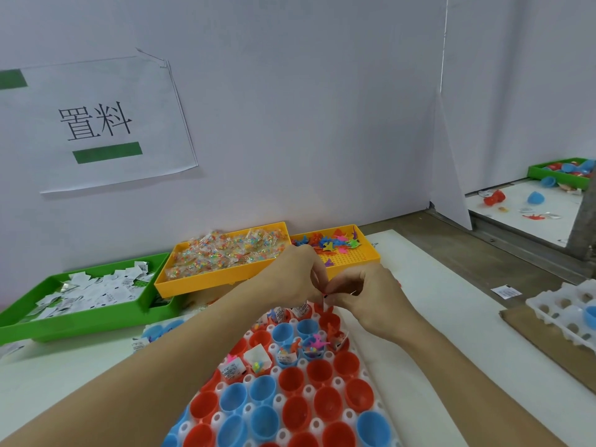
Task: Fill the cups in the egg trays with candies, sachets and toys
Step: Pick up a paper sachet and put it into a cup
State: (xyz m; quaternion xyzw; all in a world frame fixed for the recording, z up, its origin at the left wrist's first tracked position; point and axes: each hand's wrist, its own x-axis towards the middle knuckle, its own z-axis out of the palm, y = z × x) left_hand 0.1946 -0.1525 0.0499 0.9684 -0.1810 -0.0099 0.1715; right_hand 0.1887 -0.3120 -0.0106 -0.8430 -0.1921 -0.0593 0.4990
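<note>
Pinching a flimsy, featherlight sachet (323, 297) by its edge between left hand (295, 275) and right hand (371, 295), hands together over the egg tray (346, 414).

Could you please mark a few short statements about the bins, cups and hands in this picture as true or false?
1. The green bin holds white sachets. True.
2. The candy bin is blue. False: it is orange.
3. Both hands, left hand and right hand, meet above the far end of the egg tray. True.
4. Every cup in the egg tray is filled. False: the near red and blue cups sit empty.
</note>
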